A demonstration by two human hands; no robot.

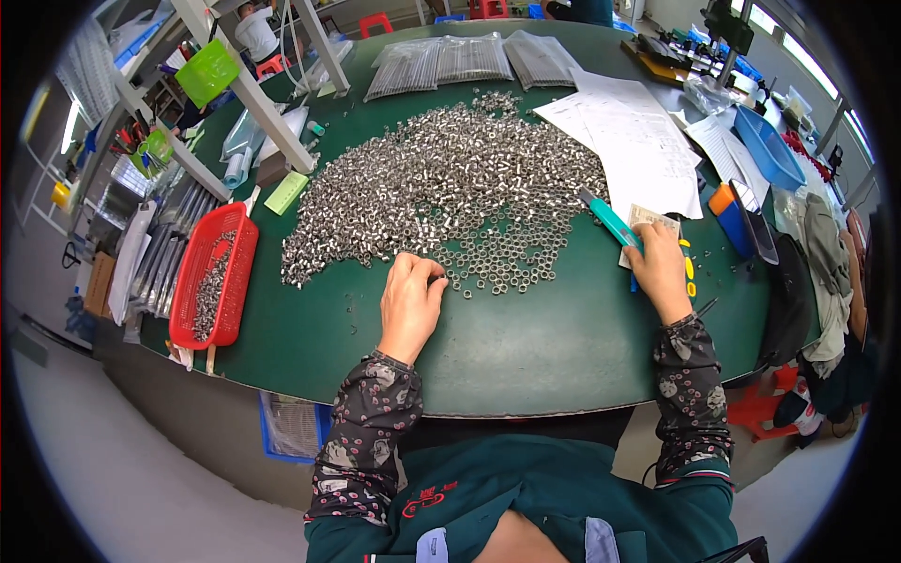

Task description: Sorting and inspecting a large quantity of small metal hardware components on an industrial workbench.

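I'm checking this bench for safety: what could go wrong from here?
The right hand is at one end of the teal cutter; if its blade is out, it might nick a finger. The red basket sits near the table edge, so a bump could spill it. Loose metal rings by the left hand could scatter if swept.

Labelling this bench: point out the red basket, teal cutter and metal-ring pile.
Red basket (237, 291): head view, right wall.
Teal cutter (614, 224): head view, handle.
Metal-ring pile (441, 178): head view, middle.
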